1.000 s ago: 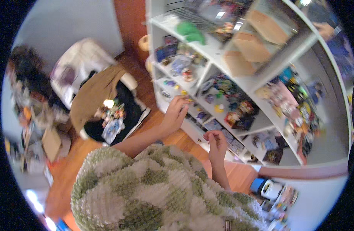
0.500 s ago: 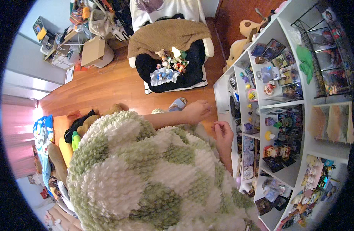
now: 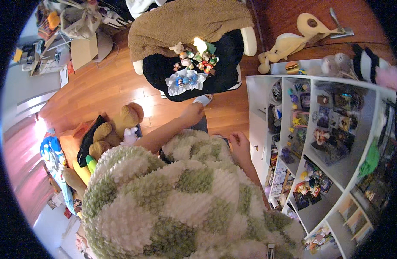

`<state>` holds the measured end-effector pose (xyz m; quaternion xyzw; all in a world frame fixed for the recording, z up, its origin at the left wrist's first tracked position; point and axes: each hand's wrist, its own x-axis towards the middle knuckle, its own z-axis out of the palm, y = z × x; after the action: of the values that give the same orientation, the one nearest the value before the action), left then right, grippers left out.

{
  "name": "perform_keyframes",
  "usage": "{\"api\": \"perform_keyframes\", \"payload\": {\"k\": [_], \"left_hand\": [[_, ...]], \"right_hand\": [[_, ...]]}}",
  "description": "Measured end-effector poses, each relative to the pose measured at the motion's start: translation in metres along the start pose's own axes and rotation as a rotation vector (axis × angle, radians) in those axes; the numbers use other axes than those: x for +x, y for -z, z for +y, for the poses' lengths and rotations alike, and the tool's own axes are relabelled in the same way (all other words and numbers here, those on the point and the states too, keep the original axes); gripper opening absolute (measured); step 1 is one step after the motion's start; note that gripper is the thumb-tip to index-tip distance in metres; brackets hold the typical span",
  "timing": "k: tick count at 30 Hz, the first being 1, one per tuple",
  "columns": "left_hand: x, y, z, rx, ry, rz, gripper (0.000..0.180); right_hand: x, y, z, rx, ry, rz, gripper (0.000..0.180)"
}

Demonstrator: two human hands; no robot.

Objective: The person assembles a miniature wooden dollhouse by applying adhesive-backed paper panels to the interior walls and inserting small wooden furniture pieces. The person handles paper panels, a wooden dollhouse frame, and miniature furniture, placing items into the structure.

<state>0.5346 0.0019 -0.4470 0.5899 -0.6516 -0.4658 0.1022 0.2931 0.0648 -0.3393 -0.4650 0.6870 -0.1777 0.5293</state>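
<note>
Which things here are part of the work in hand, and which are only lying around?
In hand:
- left hand, empty as far as visible, nearest the small figurines on the seat
- right hand, pinching something too small to tell

Lying about:
- teddy bear
- cardboard box
- white shelf unit

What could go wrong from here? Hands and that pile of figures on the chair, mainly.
1. The small figures sit loosely heaped on the soft black cushion; a nudge may roll some onto the wood floor.
2. The right hand pinches something too small to identify, close to the white shelf unit; it might slip or knock the packed shelf items.
3. The left hand hangs over a sandalled foot, beside floor clutter: a tripping hazard.
</note>
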Motion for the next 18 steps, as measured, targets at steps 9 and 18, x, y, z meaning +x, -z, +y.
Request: {"api": "perform_keyframes", "payload": {"k": [9,18], "left_hand": [[0.148,0.033,-0.160,-0.247,0.219,0.763,0.022],[0.283,0.057,-0.218,-0.509,1.114,0.970,0.073]], "right_hand": [[0.080,-0.043,-0.002,0.024,-0.115,-0.060,0.017],[0.084,-0.044,0.006,0.053,-0.281,-0.093,0.015]]}}
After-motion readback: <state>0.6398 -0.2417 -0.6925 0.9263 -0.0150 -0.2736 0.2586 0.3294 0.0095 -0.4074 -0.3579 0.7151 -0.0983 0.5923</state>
